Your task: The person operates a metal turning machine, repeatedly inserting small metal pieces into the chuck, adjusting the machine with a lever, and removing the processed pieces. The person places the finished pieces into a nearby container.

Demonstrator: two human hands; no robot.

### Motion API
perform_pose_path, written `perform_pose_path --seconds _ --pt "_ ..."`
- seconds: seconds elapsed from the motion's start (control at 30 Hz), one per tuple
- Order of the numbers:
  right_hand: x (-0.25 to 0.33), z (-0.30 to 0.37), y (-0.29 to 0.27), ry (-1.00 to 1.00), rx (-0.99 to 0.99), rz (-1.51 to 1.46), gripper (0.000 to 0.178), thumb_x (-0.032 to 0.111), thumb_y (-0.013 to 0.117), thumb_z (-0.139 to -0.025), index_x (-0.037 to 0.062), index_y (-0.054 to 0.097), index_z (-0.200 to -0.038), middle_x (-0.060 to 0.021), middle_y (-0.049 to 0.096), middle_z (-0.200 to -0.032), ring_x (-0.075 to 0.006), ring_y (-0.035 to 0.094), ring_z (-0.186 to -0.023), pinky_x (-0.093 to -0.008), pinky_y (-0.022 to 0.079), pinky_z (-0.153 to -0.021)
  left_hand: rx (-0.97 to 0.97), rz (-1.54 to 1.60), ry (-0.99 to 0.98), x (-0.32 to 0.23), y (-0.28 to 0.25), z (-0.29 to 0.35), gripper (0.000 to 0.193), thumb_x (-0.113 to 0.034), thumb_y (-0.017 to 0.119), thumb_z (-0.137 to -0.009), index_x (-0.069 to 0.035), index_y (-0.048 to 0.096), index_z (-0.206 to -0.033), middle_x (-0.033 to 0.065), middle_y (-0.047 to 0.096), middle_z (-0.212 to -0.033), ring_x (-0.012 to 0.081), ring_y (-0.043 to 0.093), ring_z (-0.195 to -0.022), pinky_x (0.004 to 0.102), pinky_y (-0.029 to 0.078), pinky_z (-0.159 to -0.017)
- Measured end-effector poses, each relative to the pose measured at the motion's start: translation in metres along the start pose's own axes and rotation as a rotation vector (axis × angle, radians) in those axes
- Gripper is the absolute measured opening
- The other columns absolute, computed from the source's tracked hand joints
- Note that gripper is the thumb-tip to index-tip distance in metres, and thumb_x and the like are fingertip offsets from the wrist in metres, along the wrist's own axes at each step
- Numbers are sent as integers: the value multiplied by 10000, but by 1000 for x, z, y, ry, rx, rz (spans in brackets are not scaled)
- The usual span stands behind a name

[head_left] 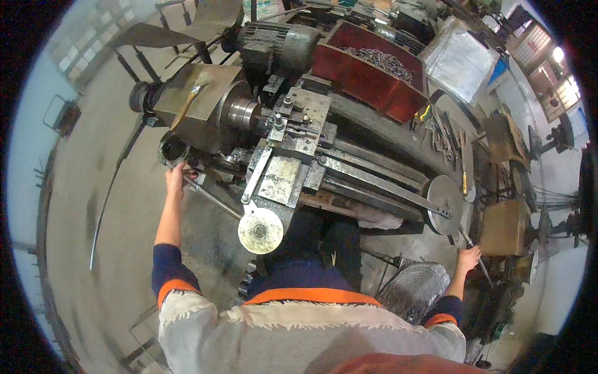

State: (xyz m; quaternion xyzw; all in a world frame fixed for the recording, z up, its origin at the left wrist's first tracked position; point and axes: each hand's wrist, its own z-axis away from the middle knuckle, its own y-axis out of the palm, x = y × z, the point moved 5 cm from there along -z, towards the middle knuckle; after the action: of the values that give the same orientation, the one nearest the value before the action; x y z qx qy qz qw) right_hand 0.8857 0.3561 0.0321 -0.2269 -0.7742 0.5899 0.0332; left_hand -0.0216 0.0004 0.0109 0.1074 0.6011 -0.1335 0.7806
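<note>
My left hand [176, 177] is closed round the upper end of a metal lever [215, 198] that slants down toward the machine's front. Just above that hand, close to its fingertips, sits a dark round cup-shaped part [173, 148]. Far to the right, my right hand [468, 257] grips a thin metal rod [483, 272] beside a large grey disc wheel [444, 206]. Between my arms stands a small lathe-like machine [346, 165] with a steel chuck [243, 114], a tool slide [299, 134] and a pale round handwheel [260, 230].
A brush [189, 106] lies on the machine's headstock cover. Behind the slide, a red bin [374, 71] holds many small metal parts. Hand tools [448, 140] lie at the right, near a silvery sheet-covered box [460, 59]. A mesh-like basket [411, 290] stands low beside my right arm.
</note>
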Motion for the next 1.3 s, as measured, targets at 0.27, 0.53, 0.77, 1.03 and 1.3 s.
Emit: perform_pose_path --seconds 0.27,0.53,0.77,1.03,1.3 --pt "10 127 9 -127 46 -405 629 219 629 -592 16 505 -1174 -211 471 -1229 -353 480 -1090 -391 396 -903 -31 -974 273 98 -116 -110 499 -360 573 -775 -2 520 -1119 188 600 -964 285 613 -821 413 477 -700" --pt "51 131 -50 -72 237 -555 462 240 601 -588 49 627 -1008 -198 607 -1000 -342 585 -902 -386 445 -814 -6 -1537 361 98 -33 -76 418 -422 583 -754 -19 624 -857 239 612 -815 413 586 -829 439 469 -740" --pt "80 128 -83 -176 185 -738 376 178 578 -582 26 657 -916 -192 638 -811 -331 619 -777 -350 473 -732 67 -1364 234 148 -35 -103 413 -333 573 -748 -37 525 -1032 228 612 -888 395 588 -849 448 473 -738" --pt "225 95 -235 -629 33 -828 311 115 589 -625 44 654 -921 -159 644 -879 -287 623 -831 -339 472 -778 263 -1463 294 113 -66 -89 324 -271 592 -733 -67 557 -981 186 616 -931 366 587 -859 430 470 -740" --pt "462 217 -382 -1551 -185 -1115 331 159 627 -562 66 632 -880 -104 602 -833 -288 538 -806 -375 454 -733 -100 -1262 708 -92 -135 -14 296 -202 545 -810 -58 576 -1067 173 617 -795 313 604 -749 402 467 -655"
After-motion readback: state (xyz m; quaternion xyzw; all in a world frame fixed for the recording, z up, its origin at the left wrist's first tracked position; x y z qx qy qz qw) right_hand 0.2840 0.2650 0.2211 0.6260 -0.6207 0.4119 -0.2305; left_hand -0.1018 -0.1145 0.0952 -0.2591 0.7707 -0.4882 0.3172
